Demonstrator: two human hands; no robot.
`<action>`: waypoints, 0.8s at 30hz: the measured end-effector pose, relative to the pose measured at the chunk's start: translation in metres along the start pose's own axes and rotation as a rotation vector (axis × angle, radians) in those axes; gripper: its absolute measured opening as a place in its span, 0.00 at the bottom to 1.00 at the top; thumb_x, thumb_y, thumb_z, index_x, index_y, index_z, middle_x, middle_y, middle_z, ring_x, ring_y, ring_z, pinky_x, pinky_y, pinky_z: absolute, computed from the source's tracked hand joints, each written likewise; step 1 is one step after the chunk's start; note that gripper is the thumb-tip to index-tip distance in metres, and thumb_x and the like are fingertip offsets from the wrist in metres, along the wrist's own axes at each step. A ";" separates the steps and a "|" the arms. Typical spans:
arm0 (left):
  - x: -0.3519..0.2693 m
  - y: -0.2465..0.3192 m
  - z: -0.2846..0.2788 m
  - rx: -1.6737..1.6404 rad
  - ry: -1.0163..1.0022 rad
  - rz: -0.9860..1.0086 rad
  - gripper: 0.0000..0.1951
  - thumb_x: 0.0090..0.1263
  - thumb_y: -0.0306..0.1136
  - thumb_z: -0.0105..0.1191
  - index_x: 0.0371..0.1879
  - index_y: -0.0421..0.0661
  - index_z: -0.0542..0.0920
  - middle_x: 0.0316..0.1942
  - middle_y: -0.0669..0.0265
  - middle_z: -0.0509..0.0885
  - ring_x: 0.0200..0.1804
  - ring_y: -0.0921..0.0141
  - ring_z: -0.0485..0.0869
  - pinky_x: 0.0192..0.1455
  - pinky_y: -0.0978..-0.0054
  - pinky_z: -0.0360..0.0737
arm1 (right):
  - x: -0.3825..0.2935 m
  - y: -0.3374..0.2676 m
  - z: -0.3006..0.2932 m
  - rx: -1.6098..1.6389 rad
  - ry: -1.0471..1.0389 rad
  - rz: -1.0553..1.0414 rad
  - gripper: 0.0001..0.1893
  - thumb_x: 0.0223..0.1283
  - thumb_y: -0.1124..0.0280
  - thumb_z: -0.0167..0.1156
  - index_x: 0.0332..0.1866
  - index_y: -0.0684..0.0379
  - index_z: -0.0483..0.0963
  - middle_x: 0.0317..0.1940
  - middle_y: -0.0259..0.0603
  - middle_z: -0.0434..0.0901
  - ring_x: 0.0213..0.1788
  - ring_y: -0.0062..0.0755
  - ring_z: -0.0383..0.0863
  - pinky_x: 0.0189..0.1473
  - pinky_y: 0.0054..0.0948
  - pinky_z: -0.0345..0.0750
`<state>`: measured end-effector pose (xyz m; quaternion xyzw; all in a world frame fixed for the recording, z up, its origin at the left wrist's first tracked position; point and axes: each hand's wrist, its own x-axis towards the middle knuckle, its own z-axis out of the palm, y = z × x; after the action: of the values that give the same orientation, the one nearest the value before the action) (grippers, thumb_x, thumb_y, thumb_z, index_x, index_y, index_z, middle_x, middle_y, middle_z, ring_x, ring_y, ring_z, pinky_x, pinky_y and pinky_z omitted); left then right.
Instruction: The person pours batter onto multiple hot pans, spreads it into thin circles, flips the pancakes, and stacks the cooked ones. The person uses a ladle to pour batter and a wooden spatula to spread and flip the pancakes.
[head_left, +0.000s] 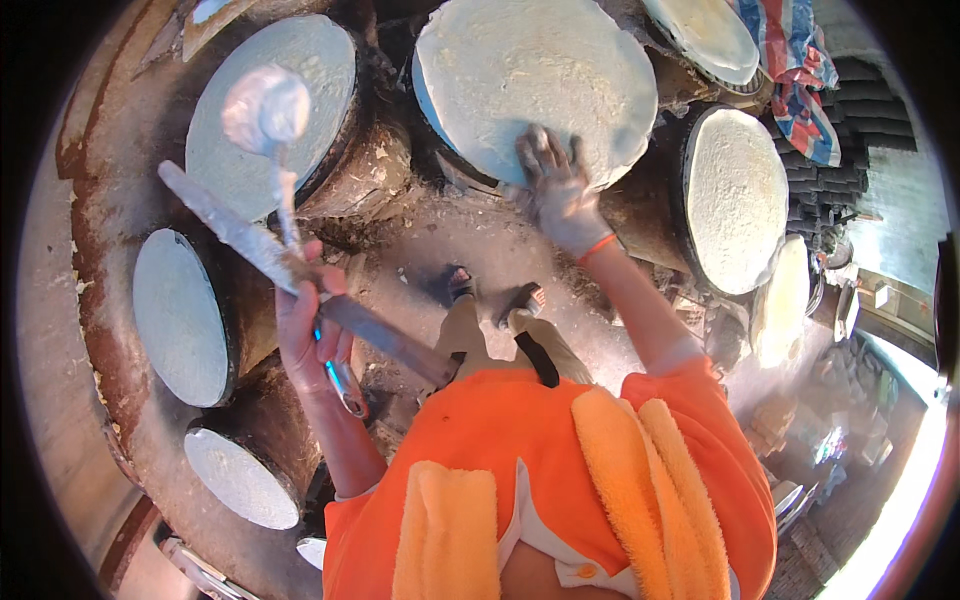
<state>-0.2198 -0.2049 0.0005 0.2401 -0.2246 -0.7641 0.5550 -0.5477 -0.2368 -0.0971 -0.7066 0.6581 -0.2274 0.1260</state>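
My left hand (311, 322) grips two tools at once: a metal ladle (285, 202) and a long flat spreader (225, 217). The ladle's batter-coated bowl, blurred, hangs above the left griddle, which bears a white batter sheet (307, 82). Pale residue coats the spreader's far end, while its other end points toward my waist. My right hand (559, 191), dusted white, reaches over the near rim of the large middle griddle. Its fingers are spread on or just above the pale round sheet (540, 75) there; contact is hard to tell.
More drum stoves with white sheets surround me: left (180, 319), lower left (240, 476) and right (735, 199). A striped woven plastic sheet (802, 75) hangs near stacked dark briquettes (840, 172). My feet stand on a stained floor (420, 247).
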 end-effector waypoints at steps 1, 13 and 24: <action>0.001 0.001 -0.001 0.121 0.140 -0.070 0.20 0.72 0.29 0.44 0.61 0.41 0.63 0.37 0.54 0.80 0.09 0.85 0.60 0.08 0.88 0.57 | -0.002 -0.010 0.007 -0.583 -0.121 -0.065 0.36 0.64 0.40 0.38 0.69 0.56 0.56 0.70 0.44 0.54 0.73 0.43 0.50 0.73 0.40 0.44; 0.008 -0.009 0.011 0.119 0.000 -0.192 0.21 0.74 0.32 0.43 0.62 0.37 0.61 0.37 0.57 0.76 0.08 0.85 0.60 0.07 0.88 0.59 | -0.027 -0.018 -0.025 -0.304 -0.179 0.003 0.43 0.52 0.40 0.55 0.69 0.55 0.55 0.68 0.49 0.57 0.71 0.46 0.54 0.71 0.42 0.51; -0.020 -0.084 0.044 0.239 -0.028 -0.298 0.20 0.76 0.35 0.38 0.63 0.37 0.62 0.44 0.58 0.78 0.11 0.87 0.59 0.09 0.88 0.61 | -0.247 0.121 -0.168 -0.634 -0.062 1.048 0.53 0.51 0.31 0.50 0.73 0.59 0.42 0.72 0.54 0.41 0.72 0.50 0.48 0.71 0.41 0.50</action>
<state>-0.3033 -0.1586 -0.0138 0.3242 -0.2834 -0.8091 0.3999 -0.7422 0.0146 -0.0480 -0.2985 0.9496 0.0923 0.0240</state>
